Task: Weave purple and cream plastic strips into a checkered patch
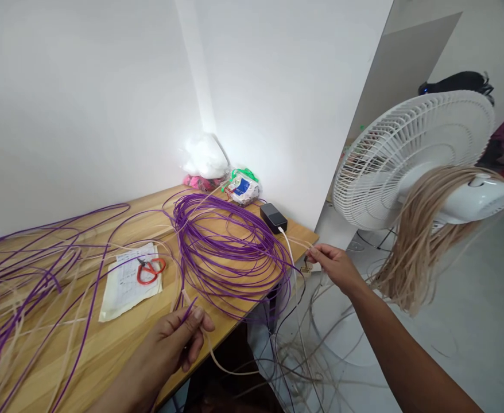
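My left hand [183, 338] is closed at the table's front edge, thumb and fingers pinching purple and beige strands. A short purple end [189, 308] sticks up past the thumb, and a beige strand [230, 371] trails from beneath the hand. Off the table's right corner, my right hand [327, 261] pinches thin pale strands [298, 243] that run back over the tabletop. Between the hands lies a large loose coil of purple strand [230, 246], partly hanging over the edge. Red-handled scissors [151, 271] rest on a handwritten sheet of paper [127, 292] left of the coil.
More purple and beige strands spread over the wooden table [118, 350]. A black box [273, 218] with a white cable stands near plastic bags [204, 158] by the wall. At right is a white fan [415, 160], draped with a beige bundle [411, 258]. Strands tangle on the floor.
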Demonstrator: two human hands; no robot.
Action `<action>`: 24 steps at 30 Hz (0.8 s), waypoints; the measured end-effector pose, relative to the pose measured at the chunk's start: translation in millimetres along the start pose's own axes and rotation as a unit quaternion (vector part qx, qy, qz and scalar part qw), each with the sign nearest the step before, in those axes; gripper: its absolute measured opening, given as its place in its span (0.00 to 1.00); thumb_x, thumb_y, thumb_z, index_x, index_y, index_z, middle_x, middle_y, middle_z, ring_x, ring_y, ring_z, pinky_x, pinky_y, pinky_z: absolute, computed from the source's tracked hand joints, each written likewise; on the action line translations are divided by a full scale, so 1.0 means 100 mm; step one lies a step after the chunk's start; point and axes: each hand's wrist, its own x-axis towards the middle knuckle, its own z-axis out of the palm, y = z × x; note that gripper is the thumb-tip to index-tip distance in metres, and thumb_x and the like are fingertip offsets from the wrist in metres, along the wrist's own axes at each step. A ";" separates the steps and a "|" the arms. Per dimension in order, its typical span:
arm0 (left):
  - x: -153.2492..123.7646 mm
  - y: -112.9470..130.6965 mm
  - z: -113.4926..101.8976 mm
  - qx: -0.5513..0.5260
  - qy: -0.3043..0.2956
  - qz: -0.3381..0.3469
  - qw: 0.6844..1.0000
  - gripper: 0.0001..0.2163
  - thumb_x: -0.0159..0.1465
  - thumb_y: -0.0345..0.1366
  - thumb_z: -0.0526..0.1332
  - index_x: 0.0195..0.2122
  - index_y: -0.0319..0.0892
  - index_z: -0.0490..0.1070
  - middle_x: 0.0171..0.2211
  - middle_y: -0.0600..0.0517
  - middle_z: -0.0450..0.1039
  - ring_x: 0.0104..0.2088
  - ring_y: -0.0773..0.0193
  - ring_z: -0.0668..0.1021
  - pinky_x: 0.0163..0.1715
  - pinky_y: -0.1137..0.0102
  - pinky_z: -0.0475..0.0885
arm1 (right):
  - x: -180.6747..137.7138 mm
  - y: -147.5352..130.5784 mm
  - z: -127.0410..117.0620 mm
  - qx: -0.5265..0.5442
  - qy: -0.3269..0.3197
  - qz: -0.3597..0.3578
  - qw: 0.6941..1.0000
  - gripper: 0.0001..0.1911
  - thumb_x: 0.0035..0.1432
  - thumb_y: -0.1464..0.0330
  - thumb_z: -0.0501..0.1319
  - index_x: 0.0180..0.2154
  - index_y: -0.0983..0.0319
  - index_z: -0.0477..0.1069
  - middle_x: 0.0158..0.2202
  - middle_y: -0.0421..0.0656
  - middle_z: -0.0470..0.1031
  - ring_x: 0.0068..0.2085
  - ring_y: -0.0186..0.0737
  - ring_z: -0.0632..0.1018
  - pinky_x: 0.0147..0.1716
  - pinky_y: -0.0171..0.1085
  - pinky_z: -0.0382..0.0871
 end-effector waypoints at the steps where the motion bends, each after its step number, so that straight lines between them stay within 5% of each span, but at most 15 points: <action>1: 0.03 -0.02 0.00 -0.014 -0.015 -0.004 1.000 0.26 0.52 0.61 0.59 0.31 0.39 0.69 0.13 0.56 0.65 0.13 0.72 0.63 0.17 0.76 0.54 | 0.04 -0.09 0.01 0.003 0.002 -0.010 1.000 0.22 0.51 0.51 0.63 0.34 0.64 0.75 0.27 0.42 0.74 0.29 0.34 0.71 0.27 0.31 0.63; 5: 0.17 0.00 0.06 -0.057 -0.041 -0.021 0.997 0.26 0.51 0.59 0.61 0.34 0.37 0.70 0.23 0.47 0.76 0.19 0.66 0.74 0.16 0.77 0.53 | 0.11 -0.45 0.20 0.020 -0.006 -0.040 0.999 0.23 0.50 0.50 0.63 0.33 0.65 0.74 0.24 0.41 0.71 0.24 0.32 0.68 0.25 0.32 0.64; 8: 0.25 0.12 0.23 -0.072 -0.058 -0.049 0.995 0.25 0.54 0.57 0.61 0.39 0.37 0.71 0.32 0.42 0.79 0.25 0.62 0.79 0.14 0.78 0.45 | -0.11 -0.67 0.44 -0.003 -0.099 -0.072 0.992 0.20 0.54 0.52 0.61 0.33 0.64 0.74 0.23 0.40 0.70 0.24 0.32 0.68 0.24 0.32 0.64; 15: 0.41 0.38 0.66 -0.172 -0.098 -0.083 0.977 0.16 0.57 0.44 0.62 0.39 0.36 0.74 0.33 0.43 0.78 0.22 0.68 0.76 0.13 0.78 0.43 | -0.94 -0.82 0.87 -0.203 -0.348 -0.207 0.892 0.18 0.62 0.63 0.54 0.22 0.63 0.66 0.20 0.36 0.61 0.24 0.29 0.62 0.25 0.31 0.55; 22: 0.38 0.47 0.40 -0.273 -0.043 0.008 0.961 0.15 0.63 0.44 0.56 0.41 0.37 0.71 0.22 0.55 0.64 0.20 0.72 0.70 0.13 0.79 0.43 | -1.11 -0.53 1.00 -0.149 -0.401 0.001 0.904 0.13 0.60 0.61 0.55 0.27 0.60 0.68 0.21 0.37 0.68 0.21 0.30 0.66 0.21 0.30 0.55; 24: 0.30 0.46 0.25 -0.283 -0.025 0.038 0.958 0.15 0.63 0.44 0.57 0.41 0.37 0.71 0.22 0.57 0.58 0.18 0.75 0.66 0.14 0.79 0.42 | -1.14 -0.45 1.04 -0.158 -0.414 0.009 0.896 0.13 0.59 0.60 0.55 0.27 0.60 0.69 0.20 0.38 0.68 0.21 0.31 0.67 0.21 0.30 0.55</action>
